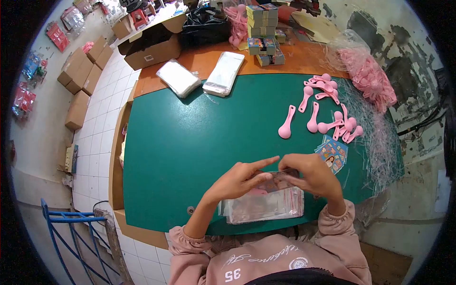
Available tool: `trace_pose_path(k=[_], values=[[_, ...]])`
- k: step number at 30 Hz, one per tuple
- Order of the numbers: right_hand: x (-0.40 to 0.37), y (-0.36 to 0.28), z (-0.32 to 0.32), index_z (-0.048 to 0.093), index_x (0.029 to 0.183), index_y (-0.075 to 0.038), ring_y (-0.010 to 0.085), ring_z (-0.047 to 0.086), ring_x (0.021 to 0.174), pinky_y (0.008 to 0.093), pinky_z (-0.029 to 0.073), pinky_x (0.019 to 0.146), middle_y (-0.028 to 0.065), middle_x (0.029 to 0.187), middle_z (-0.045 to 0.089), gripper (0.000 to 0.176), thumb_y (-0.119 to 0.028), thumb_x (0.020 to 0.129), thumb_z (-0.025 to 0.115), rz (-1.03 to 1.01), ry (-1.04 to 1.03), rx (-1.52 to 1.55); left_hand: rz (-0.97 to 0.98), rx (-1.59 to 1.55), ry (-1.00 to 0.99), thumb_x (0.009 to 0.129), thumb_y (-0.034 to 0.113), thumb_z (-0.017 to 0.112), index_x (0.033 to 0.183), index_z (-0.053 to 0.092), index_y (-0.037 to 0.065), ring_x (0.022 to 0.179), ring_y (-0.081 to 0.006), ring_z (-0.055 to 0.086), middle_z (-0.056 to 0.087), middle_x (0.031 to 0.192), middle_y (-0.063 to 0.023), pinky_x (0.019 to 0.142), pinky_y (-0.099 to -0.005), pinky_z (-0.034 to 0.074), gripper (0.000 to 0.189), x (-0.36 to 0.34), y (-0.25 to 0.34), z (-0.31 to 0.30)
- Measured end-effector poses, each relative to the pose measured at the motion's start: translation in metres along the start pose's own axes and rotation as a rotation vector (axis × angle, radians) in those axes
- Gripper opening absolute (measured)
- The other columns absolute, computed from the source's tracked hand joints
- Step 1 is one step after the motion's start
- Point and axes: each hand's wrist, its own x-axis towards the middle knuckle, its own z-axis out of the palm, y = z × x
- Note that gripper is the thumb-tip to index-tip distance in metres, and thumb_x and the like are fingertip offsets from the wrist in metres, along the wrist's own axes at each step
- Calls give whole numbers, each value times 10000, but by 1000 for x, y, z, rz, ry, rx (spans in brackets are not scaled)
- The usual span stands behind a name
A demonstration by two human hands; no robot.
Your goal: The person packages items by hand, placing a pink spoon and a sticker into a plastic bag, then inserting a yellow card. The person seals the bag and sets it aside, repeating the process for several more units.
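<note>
Both hands are meeting low at 6 o'clock, over the table's [190, 142] near edge; the left hand [237, 180] is pinching the left end of a clear packet [278, 180], index finger stretching out across its top; the right hand [311, 175] is curling closed on the right end. Something pink is showing through the packet, though what is unclear; it is hovering just above a stack [266, 209] of filled packets. To my eye, the grip is working best by staying at the two ends and keeping the film taut and level, so the contents are not sliding. Cards [332, 154] are lying near, at 2 o'clock from the right hand; spoons [327, 109] are scattering further out at 1 o'clock; loose bags [375, 137] are piling at 3 o'clock.
</note>
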Motion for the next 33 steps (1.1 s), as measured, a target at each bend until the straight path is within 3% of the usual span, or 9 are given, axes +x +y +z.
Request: trace_pose_path(k=[2,7,10,12,15,17,23,31,33], values=[[1,2,2,522,868,-5,290,584,699,337,454,619,141,762,568,192,-80,725,626,-2,-6,6,156,-63,31,885,244,504,1344,307,95,669,-289,610,630,863,-197,653,-338,460,521,1,-5,7],[8,11,20,531,875,-7,299,584,723,338,450,631,129,784,576,194,-76,719,623,18,-13,-75,14,20,65,881,258,513,1394,129,91,766,-255,647,652,838,-158,681,-332,479,662,-2,5,8],[10,25,31,545,825,-3,240,587,658,326,447,600,97,741,590,168,-72,706,643,-60,123,92,-30,75,118,874,268,524,1397,96,85,754,-273,646,651,840,-169,683,-338,483,700,-5,4,8],[5,32,26,557,741,-7,129,538,577,282,419,541,51,655,573,178,-82,658,695,140,20,334,-37,90,127,870,268,529,1396,95,82,742,-277,646,651,830,-169,679,-337,486,707,-11,2,1],[1,44,20,552,659,-22,52,462,552,233,380,510,7,588,530,210,-107,626,741,216,138,373,-53,65,-63,846,217,572,1382,182,73,761,-226,636,652,854,-120,699,-315,484,678,-29,-14,-22],[2,44,16,552,681,-35,43,450,581,211,357,516,-16,622,522,220,-116,635,751,348,120,385,126,-103,66,814,155,612,1347,289,76,812,-156,599,634,902,-66,735,-285,474,628,-30,-41,-28],[2,42,13,570,768,6,76,508,654,222,415,577,-6,716,563,199,-127,708,705,430,155,744,-40,-482,188,806,76,604,1327,330,83,858,-132,570,596,999,-114,725,-257,491,589,-26,-37,-30],[16,49,26,599,769,2,83,545,635,242,429,553,39,655,588,157,-105,702,691,309,350,240,-41,-503,169,818,50,580,1322,323,78,908,-172,580,584,1043,-151,760,-283,506,566,-15,-55,-15],[25,45,33,602,792,-2,96,559,625,250,438,554,56,671,594,162,-108,706,689,264,445,217,62,-75,627,821,30,566,1319,317,75,920,-211,585,568,1066,-177,799,-312,493,558,-9,-60,-5]])
